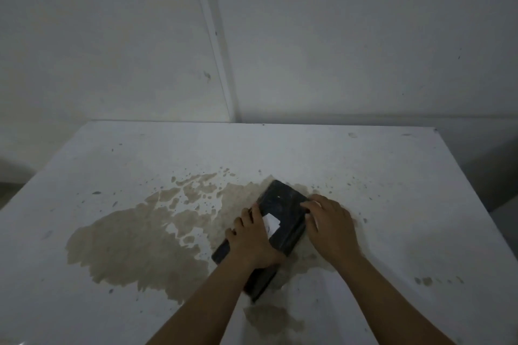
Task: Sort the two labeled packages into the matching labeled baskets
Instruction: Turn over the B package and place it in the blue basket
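Note:
A flat black package [281,202] with a small white label [271,223] lies slanted on the white table [392,190]. My left hand [252,238] presses on its left side, fingers curled over the top and partly over the label. My right hand [330,221] grips its right edge. A second dark package seems to lie underneath, sticking out at the near end [260,280]; I cannot tell for sure. No basket is in view.
A large brown stain [134,241] spreads over the table left of the package, with a smaller one [272,316] near the front. White walls meet in a corner [232,109] behind the table's far edge.

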